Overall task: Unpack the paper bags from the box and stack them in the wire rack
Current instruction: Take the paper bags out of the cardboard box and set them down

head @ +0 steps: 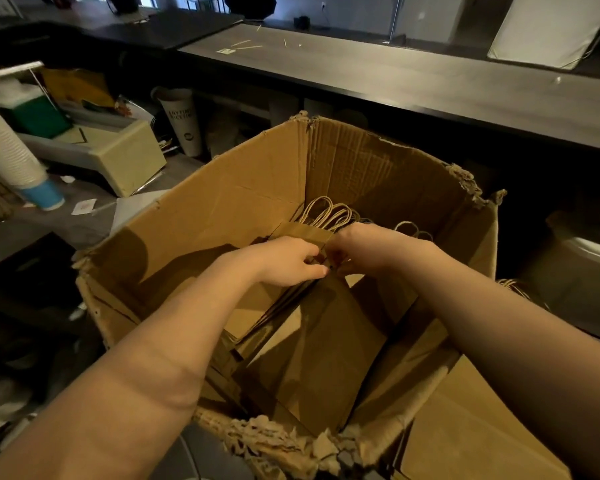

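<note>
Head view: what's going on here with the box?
A person is reaching into an open, torn cardboard box with both hands. The left hand and right hand meet at the top edge of a bundle of flat brown paper bags, fingers curled onto it, with the rope handles sticking up behind. The bundle sits inside the box, with more bags lying flat lower down.
</note>
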`<state>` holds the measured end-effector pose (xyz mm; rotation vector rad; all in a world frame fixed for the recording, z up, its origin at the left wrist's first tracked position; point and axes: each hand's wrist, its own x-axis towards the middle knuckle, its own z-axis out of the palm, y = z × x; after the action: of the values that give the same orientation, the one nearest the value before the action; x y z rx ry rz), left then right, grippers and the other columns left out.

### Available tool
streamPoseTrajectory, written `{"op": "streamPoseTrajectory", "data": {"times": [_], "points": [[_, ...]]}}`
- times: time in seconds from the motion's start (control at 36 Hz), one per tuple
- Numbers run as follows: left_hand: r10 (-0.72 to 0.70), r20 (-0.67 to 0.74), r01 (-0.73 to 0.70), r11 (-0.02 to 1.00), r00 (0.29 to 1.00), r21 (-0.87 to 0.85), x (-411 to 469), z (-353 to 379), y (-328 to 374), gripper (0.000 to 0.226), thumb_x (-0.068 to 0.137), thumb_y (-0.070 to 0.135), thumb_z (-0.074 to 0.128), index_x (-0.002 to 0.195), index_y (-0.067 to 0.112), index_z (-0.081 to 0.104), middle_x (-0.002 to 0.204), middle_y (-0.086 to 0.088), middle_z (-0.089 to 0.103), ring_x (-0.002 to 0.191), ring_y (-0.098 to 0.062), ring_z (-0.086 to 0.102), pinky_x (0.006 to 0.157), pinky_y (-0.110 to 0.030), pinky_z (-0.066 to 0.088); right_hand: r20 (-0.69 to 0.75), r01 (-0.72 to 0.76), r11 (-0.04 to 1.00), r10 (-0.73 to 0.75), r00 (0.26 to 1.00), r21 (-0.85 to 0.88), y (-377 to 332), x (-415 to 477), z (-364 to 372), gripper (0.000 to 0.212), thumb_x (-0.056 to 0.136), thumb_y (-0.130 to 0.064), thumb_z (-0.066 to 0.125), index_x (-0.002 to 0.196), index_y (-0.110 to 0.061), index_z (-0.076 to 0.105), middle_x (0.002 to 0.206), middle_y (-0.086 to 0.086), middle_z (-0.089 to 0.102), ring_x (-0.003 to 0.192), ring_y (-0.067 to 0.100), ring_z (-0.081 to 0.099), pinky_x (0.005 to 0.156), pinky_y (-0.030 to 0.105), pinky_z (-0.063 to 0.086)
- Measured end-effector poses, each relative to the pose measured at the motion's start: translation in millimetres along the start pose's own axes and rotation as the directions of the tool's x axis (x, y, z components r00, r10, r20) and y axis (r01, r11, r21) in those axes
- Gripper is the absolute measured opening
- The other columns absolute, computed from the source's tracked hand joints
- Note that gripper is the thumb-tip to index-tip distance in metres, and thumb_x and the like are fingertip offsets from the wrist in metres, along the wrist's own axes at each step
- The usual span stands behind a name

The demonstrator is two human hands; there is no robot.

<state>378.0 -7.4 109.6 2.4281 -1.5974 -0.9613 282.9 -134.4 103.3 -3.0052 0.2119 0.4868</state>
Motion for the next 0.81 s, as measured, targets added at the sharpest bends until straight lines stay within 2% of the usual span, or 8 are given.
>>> {"op": "streamPoseTrajectory", "data": {"times": [0.17,0.28,0.47,0.56,0.64,0.72,0.75,0.81], "points": [[0.001,0.033,0.002,0.997,0.999,-0.082,-2,4,2,0.042,0.097,0.039,0.046,0.129,0.012,0.047,0.121,-0.008,0.055,0.091,-0.013,0.048,0.079,-0.027,0.04,-0.204,0.049,0.993,-0.07,0.976,-0.105,0,-4,0,0.021,0.094,-0.027,0.054,0.113,-0.021,0.057,0.117,0.0,0.055,0.117,0.017,0.044,0.098,0.033,0.033],[-0.007,-0.021,0.003,0.986,1.0,-0.17,-3,0,0,0.046,0.096,0.033,0.05,0.138,0.018,0.039,0.132,-0.004,0.051,0.114,-0.017,0.049,0.094,-0.031,0.043,-0.299,0.062,0.987,-0.105,0.948,-0.149,-3,-7,-2,0.025,0.095,-0.029,0.05,0.119,-0.022,0.054,0.122,-0.002,0.053,0.122,0.018,0.04,0.104,0.035,0.029],[-0.054,-0.062,0.035,0.963,0.997,-0.268,-2,-5,0,0.055,0.096,0.032,0.052,0.144,0.014,0.034,0.141,-0.008,0.045,0.125,-0.022,0.045,0.096,-0.031,0.039,-0.472,0.028,0.98,-0.12,0.873,-0.196,-7,-13,-7,0.028,0.094,-0.029,0.052,0.119,-0.018,0.056,0.124,0.002,0.055,0.127,0.024,0.037,0.111,0.039,0.018],[-0.064,-0.114,0.02,0.936,0.991,-0.352,-1,-5,-3,0.03,0.096,0.029,0.051,0.122,0.014,0.055,0.145,-0.002,0.042,0.124,-0.018,0.045,0.095,-0.029,0.038,-0.557,-0.006,0.975,-0.122,0.821,-0.223,-6,-13,-9,0.026,0.09,-0.03,0.053,0.11,-0.015,0.062,0.115,0.007,0.06,0.125,0.03,0.042,0.113,0.044,0.018],[-0.078,-0.179,-0.008,0.899,0.981,-0.437,-1,-5,-4,0.016,0.097,0.024,0.05,0.092,0.013,0.061,0.135,0.0,0.051,0.114,-0.017,0.051,0.093,-0.03,0.041,-0.604,-0.051,0.977,-0.088,0.792,-0.209,-6,-12,-10,0.025,0.088,-0.031,0.056,0.105,-0.015,0.065,0.112,0.009,0.06,0.122,0.032,0.044,0.113,0.046,0.02],[-0.101,-0.235,-0.026,0.875,0.967,-0.484,-6,-7,-2,0.031,0.097,0.023,0.052,0.066,0.014,0.051,0.081,-0.002,0.058,0.074,-0.013,0.054,0.066,-0.025,0.04,-0.677,-0.112,0.984,-0.011,0.736,-0.138,-6,-12,-11,0.026,0.088,-0.03,0.057,0.108,-0.015,0.064,0.116,0.009,0.059,0.124,0.032,0.042,0.113,0.045,0.019],[-0.105,-0.246,-0.035,0.862,0.963,-0.506,-8,-8,-2,0.034,0.096,0.023,0.053,0.064,0.014,0.049,0.068,0.0,0.052,0.065,-0.012,0.051,0.062,-0.025,0.039,-0.698,-0.134,0.985,0.019,0.716,-0.11,-5,-12,-11,0.027,0.089,-0.03,0.055,0.11,-0.016,0.062,0.118,0.009,0.058,0.126,0.031,0.04,0.113,0.044,0.018],[-0.113,-0.243,-0.046,0.824,0.963,-0.565,-11,-11,-4,0.03,0.096,0.023,0.053,0.07,0.01,0.061,0.069,-0.005,0.061,0.07,-0.017,0.06,0.067,-0.029,0.048,-0.736,-0.174,0.983,0.078,0.672,-0.054,-3,-14,-12,0.029,0.091,-0.03,0.054,0.115,-0.016,0.059,0.122,0.009,0.055,0.128,0.031,0.037,0.112,0.043,0.018]]}}
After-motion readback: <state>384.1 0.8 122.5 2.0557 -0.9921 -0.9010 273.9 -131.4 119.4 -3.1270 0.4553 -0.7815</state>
